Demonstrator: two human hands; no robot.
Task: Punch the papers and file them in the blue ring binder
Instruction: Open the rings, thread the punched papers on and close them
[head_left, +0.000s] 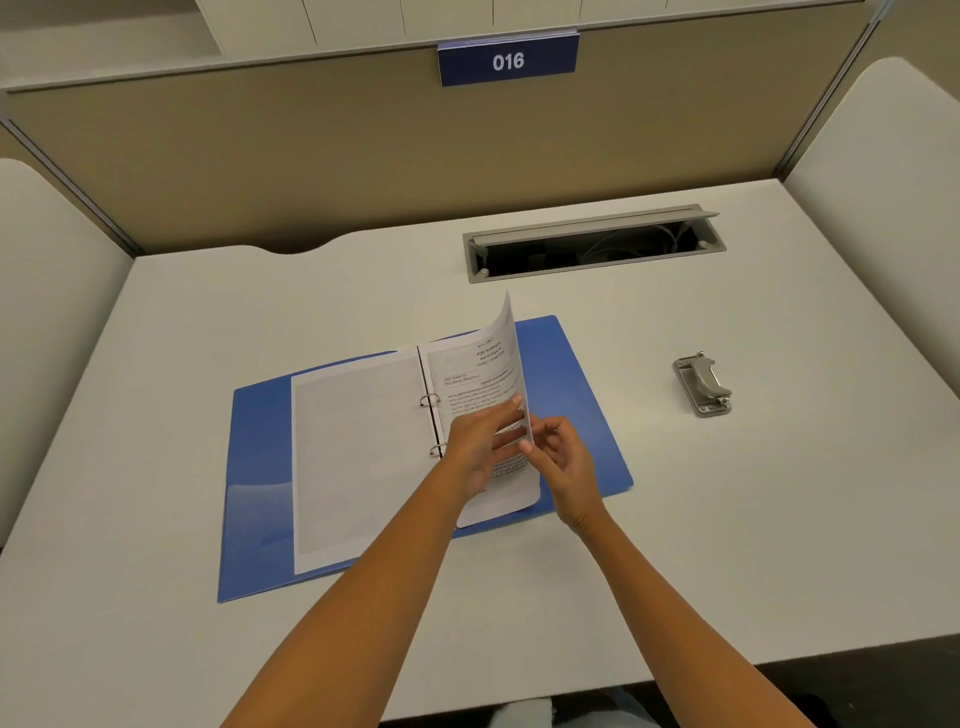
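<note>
The blue ring binder (571, 374) lies open on the white desk, its two metal rings (430, 400) at the spine. A white sheet (358, 447) lies flat on the binder's left half. On the right half, printed papers (488, 364) curl upward, their free edge lifted. My left hand (483, 436) rests with straight fingers on the printed face of the lifted papers. My right hand (558, 452) pinches their raised edge from behind. The grey hole punch (702, 384) stands alone on the desk to the right, away from both hands.
An open grey cable tray (592, 244) is sunk into the desk behind the binder. A beige partition with a blue "016" sign (508, 61) closes the back; white side panels flank the desk. The desk's front edge (779, 660) runs near my arms.
</note>
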